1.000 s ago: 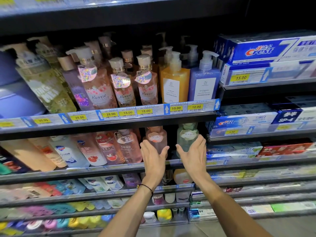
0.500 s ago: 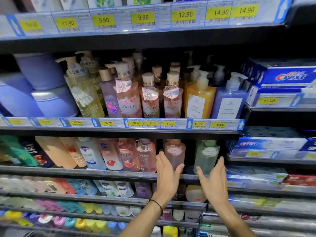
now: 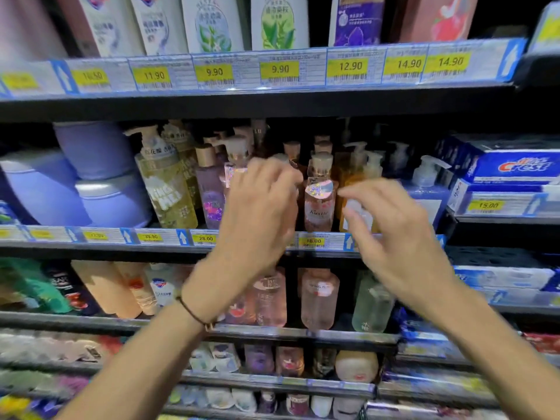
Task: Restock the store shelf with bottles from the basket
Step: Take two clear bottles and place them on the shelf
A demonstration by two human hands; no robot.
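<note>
Both my hands are raised to the middle shelf [image 3: 151, 237], in front of a row of pink pump bottles. My left hand [image 3: 260, 207] covers one pink bottle, with its bent fingers up by the cap; blur hides whether it grips. A second pink bottle [image 3: 318, 204] stands uncovered between my hands. My right hand [image 3: 391, 228] hovers with loosely bent fingers in front of a yellow pump bottle [image 3: 351, 180] and holds nothing. The basket is out of view.
One shelf down stand a pale pink bottle [image 3: 319, 298] and a pale green bottle [image 3: 371, 301]. Purple tubs [image 3: 91, 153] fill the left of the middle shelf. A violet pump bottle [image 3: 424, 195] and toothpaste boxes [image 3: 515, 168] are to the right. Refill pouches [image 3: 212, 22] line the top shelf.
Both hands have left the pink and green bottles on the lower shelf and risen to the middle shelf. The view has tilted upward.
</note>
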